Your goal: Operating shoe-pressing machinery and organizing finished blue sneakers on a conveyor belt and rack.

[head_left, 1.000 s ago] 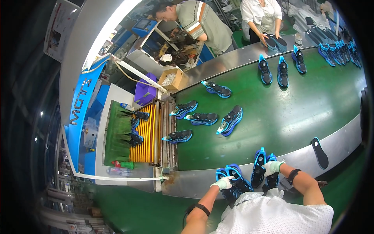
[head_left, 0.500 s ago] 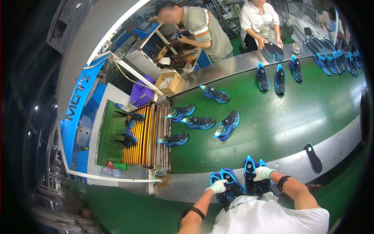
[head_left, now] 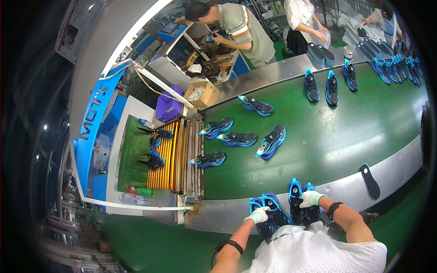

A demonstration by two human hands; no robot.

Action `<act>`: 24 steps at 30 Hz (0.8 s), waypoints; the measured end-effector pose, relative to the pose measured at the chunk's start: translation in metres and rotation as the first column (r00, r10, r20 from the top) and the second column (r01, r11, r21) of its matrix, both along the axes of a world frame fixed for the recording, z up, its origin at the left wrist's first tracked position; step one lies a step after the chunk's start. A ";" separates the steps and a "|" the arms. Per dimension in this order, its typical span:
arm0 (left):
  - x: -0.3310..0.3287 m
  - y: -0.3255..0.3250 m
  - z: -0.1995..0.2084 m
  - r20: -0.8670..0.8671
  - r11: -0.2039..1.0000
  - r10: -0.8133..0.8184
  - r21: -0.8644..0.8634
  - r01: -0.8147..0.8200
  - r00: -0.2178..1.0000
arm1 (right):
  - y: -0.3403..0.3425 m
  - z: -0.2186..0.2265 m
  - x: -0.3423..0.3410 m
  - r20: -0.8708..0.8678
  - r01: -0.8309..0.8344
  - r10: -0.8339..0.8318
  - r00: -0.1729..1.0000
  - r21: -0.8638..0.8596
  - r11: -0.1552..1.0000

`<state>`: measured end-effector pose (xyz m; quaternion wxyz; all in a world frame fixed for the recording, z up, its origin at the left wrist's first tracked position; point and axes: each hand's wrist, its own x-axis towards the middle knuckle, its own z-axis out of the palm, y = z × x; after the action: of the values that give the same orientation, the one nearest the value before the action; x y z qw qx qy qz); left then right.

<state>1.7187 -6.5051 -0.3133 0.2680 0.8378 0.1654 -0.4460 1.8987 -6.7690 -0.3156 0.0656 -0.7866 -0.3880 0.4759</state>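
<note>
Two pairs of black sneakers with bright blue trim stand side by side at the near metal edge, in front of my body. My left hand (head_left: 258, 215), in a pale glove, closes on the opening of a sneaker (head_left: 276, 205) in the left pair. The gloved right hand (head_left: 311, 199) is curled over the collar of the outer sneaker (head_left: 311, 215) in the right pair, hiding part of it. Beside it stands the inner sneaker (head_left: 295, 194), a round light spot showing inside. My fingertips are partly hidden within the shoes.
A green conveyor belt (head_left: 300, 150) carries several sneakers. A black insole (head_left: 370, 182) lies on the near metal rim at right. Rollers (head_left: 177, 157) lead into a blue-and-white machine (head_left: 86, 152) at left. Two people work beyond the belt, near stacked insoles (head_left: 320, 55).
My hands stay at the same sneakers, and the whole view shifts slightly. Across the belt, the person in white has let go of the insoles and now handles a clear plastic bag.
</note>
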 end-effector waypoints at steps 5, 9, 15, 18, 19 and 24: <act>-0.001 0.003 0.003 0.033 1.000 -0.009 -0.016 0.010 0.999 | 0.006 0.008 0.000 -0.006 -0.010 0.010 1.000 -0.034 0.999; -0.005 0.006 0.004 0.056 1.000 -0.001 -0.021 0.002 0.998 | 0.006 0.001 -0.003 0.008 0.003 -0.003 1.000 0.024 1.000; 0.003 0.000 -0.005 0.131 0.998 -0.013 -0.065 0.022 0.991 | -0.008 -0.013 -0.003 0.015 0.064 -0.065 0.998 0.105 0.992; -0.016 0.017 -0.015 0.124 0.999 0.004 -0.037 0.000 0.992 | 0.010 0.013 -0.002 -0.060 0.063 -0.050 0.997 0.232 0.971; -0.012 0.014 -0.015 0.094 1.000 0.004 -0.019 -0.002 0.996 | 0.010 -0.006 -0.004 0.006 0.036 -0.038 0.999 0.202 0.979; 0.005 0.004 -0.016 -0.039 0.998 0.039 0.043 -0.037 0.998 | -0.001 -0.002 0.000 0.041 0.099 -0.106 0.994 0.133 0.986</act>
<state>1.7237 -6.5010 -0.3290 0.2553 0.8308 0.1961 -0.4539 1.8986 -6.7704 -0.3171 0.1321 -0.8108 -0.3788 0.4263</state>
